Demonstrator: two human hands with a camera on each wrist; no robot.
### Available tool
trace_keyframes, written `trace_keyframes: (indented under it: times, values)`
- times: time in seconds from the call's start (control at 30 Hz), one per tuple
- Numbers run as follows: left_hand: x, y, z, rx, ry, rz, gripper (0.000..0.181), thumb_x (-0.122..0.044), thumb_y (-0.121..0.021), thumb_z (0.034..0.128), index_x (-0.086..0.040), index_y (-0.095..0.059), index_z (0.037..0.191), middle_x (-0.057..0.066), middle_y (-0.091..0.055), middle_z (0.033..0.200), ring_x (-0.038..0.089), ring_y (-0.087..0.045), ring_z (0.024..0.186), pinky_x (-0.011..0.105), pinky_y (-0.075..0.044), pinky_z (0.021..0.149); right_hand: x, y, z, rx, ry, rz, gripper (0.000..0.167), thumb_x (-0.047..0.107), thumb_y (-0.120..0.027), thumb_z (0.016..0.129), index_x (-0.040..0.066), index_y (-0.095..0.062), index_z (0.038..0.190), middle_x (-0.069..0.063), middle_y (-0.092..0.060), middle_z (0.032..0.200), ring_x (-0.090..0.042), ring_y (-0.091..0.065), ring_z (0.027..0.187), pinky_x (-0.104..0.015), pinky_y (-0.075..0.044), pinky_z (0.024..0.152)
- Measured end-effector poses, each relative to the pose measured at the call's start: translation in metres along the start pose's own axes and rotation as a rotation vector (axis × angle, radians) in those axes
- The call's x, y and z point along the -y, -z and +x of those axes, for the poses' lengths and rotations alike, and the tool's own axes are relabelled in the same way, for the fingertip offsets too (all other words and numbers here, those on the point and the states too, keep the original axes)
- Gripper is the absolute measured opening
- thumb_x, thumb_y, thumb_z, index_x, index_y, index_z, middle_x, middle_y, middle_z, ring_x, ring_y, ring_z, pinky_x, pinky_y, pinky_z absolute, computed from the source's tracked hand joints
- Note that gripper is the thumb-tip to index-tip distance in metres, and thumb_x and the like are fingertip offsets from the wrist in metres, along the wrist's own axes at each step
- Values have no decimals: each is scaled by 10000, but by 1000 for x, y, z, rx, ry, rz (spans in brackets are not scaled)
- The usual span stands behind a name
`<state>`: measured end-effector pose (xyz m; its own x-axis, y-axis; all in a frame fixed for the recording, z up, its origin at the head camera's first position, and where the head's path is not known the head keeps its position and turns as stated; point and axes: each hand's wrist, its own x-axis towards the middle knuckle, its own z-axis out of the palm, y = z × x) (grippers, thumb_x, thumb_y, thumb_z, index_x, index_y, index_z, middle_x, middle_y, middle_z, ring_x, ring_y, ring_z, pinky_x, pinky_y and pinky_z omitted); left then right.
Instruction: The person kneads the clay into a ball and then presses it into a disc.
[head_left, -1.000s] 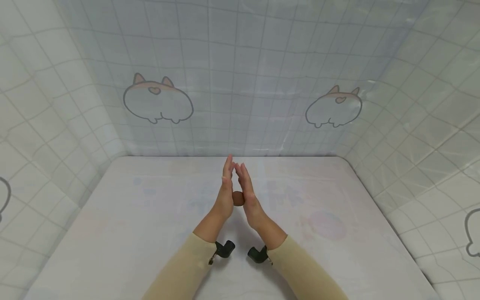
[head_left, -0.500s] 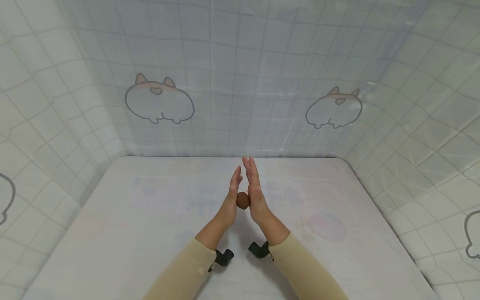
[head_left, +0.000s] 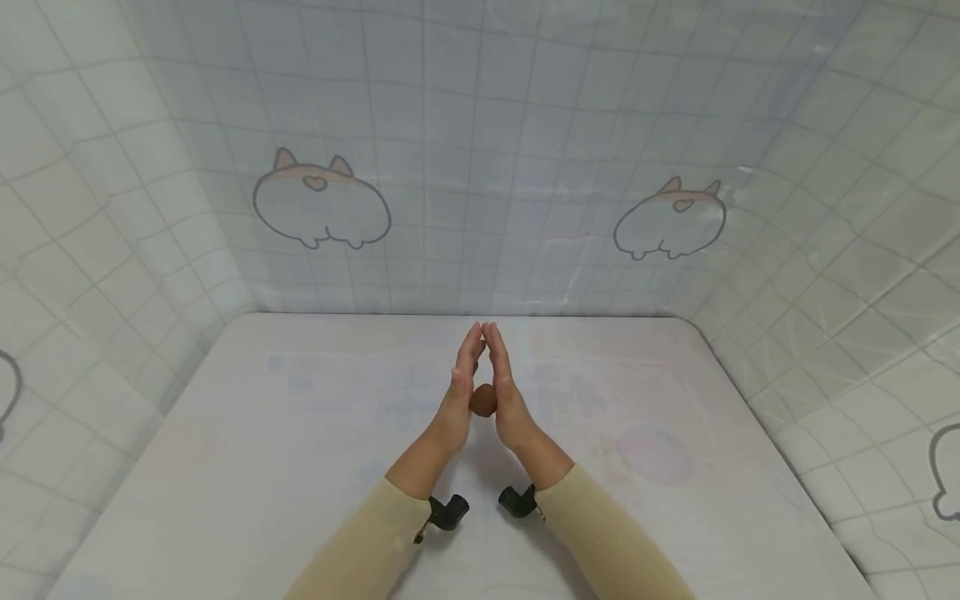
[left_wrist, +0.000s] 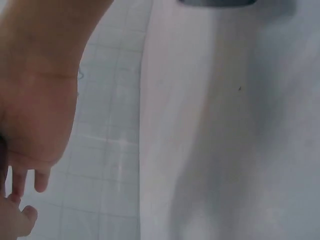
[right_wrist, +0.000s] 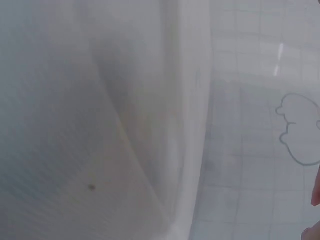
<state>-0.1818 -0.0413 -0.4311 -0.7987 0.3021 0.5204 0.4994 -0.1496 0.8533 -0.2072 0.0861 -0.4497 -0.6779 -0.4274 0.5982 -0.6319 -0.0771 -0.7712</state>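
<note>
Between the two palms in the head view sits a small brown ball [head_left: 483,400] of a smooth, clay-like look; its material I cannot tell for sure. My left hand [head_left: 456,408] presses on it from the left, fingers straight and pointing away from me. From the right side my right hand [head_left: 512,408] presses on it with straight fingers. The fingertips of both hands come close together above the ball. In the left wrist view the left palm [left_wrist: 37,120] shows at the left edge, the ball mostly hidden there. Only fingertips [right_wrist: 316,192] appear at the right edge of the right wrist view.
Beneath the hands lies a table with a pale, faintly patterned cover [head_left: 300,433]. Grid-patterned curtains [head_left: 480,167] with cartoon animal drawings stand behind it and on both sides. Dark wrist cameras [head_left: 450,512] hang inside both sleeves.
The palms have slid back and forth against each other with the ball between them. Half a second ago the right fingertips reached farther forward; now both hands' fingertips are about level.
</note>
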Motion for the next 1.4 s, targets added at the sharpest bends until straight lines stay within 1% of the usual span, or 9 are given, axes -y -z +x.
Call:
trace_keyframes:
  times: [0.33, 0.5, 0.87, 1.0, 1.03, 1.1, 1.17, 1.27, 1.4]
  values:
    - [9, 6, 8, -126, 180, 92, 927, -840, -25, 879, -285, -4, 1620, -4, -48, 1673, 242, -47, 1530, 686, -17, 1135, 12, -9, 0, 4, 114, -21, 919, 739, -62, 973, 83, 69, 1603, -157, -18, 1668, -289, 4, 1534, -563, -29, 1192]
    - [14, 1, 3, -98, 222, 117, 900, -822, -12, 892, -292, 9, 1620, 10, -15, 1675, 261, -38, 1530, 707, -42, 1123, 17, -4, 5, -58, 121, 12, 897, 728, -80, 986, 97, 72, 1604, -155, -25, 1668, -303, -16, 1531, -607, -11, 1167]
    - [11, -11, -10, -17, 154, 52, 888, -805, -66, 918, -269, 53, 1616, -25, 58, 1675, 292, -31, 1529, 720, -51, 1110, 6, 5, 9, -172, -140, -15, 877, 812, -103, 925, 294, 44, 1617, 24, 3, 1680, -186, 9, 1520, -675, -35, 1136]
    - [2, -7, -5, -42, 86, 13, 921, -809, -76, 917, -225, 73, 1614, 22, 49, 1675, 312, -22, 1528, 686, -27, 1132, 2, 1, 3, -111, -170, 11, 863, 788, -60, 931, 277, 73, 1613, 13, -1, 1669, -72, -533, 1122, -404, -414, 954]
    - [-1, -6, -3, -51, 70, 4, 920, -807, -80, 921, -221, 72, 1614, 20, 39, 1674, 305, -25, 1528, 679, -23, 1136, 2, -1, 1, -93, -171, 13, 844, 767, -53, 942, 270, 82, 1612, 20, 8, 1663, -29, -525, 989, -319, -408, 901]
    - [-4, -4, 1, -73, 24, -2, 927, -796, -88, 933, -186, 71, 1613, 49, 27, 1674, 307, -46, 1527, 659, -27, 1148, 1, -3, -2, -43, -145, 23, 827, 714, -30, 970, 206, 123, 1604, -125, -386, 1484, -23, -418, 633, -257, -366, 633]
    - [-6, -2, 4, -98, 3, -18, 924, -789, -96, 941, -176, 65, 1613, 51, 22, 1673, 301, -60, 1526, 645, -25, 1156, 2, -6, -4, -23, -114, 21, 812, 667, -29, 998, 143, 126, 1600, -193, -520, 1269, -36, -347, 583, -279, -391, 677]
    - [-6, 0, 8, -137, 3, -33, 926, -790, -98, 941, -172, 54, 1614, 46, 11, 1672, 284, -89, 1522, 596, -13, 1179, 2, -9, -6, -21, -69, -30, 827, 645, -17, 1011, 70, 103, 1594, -306, -509, 1264, -93, -571, 984, -452, -377, 1008]
    - [-3, 2, 8, -175, 58, -46, 929, -817, -95, 918, -220, 42, 1616, 4, 8, 1672, 247, -77, 1524, 604, 13, 1173, 6, -12, -6, -44, -40, -97, 867, 694, -16, 987, 92, 60, 1606, -170, 27, 1664, -206, 23, 1523, -663, -24, 1146]
